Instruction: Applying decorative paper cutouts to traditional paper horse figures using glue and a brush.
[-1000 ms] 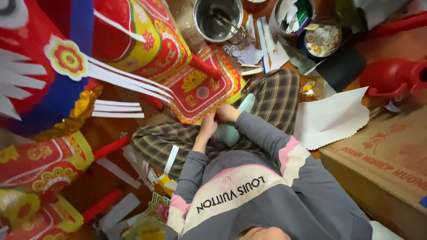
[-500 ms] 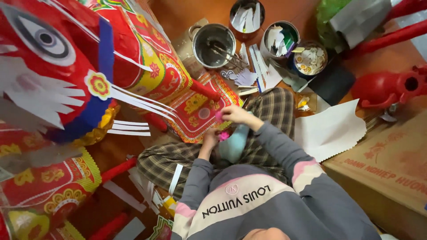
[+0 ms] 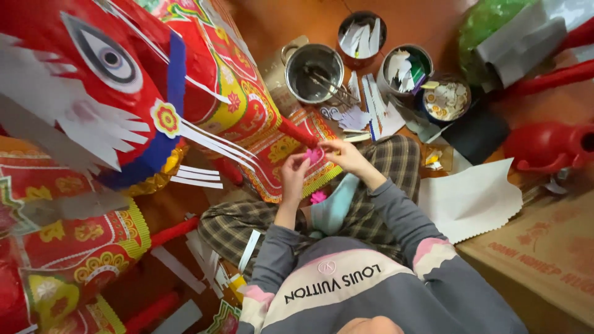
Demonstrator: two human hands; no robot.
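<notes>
Hands pinch together: left hand [image 3: 296, 168] and right hand [image 3: 344, 153] both grip a small pink paper flower [image 3: 314, 155] beside the glossy red papier-mâché figure [image 3: 204, 86].

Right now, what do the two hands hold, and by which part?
Both the left hand and the right hand pinch a small pink paper flower by its edges, one hand on each side.

Red papier-mâché animal head [image 3: 111, 80]: cut off at upper left. Pink paper flower [image 3: 314, 154]: mostly hidden by my fingers; too small to read. Cardboard box [image 3: 544, 247]: cropped, lower right.
</notes>
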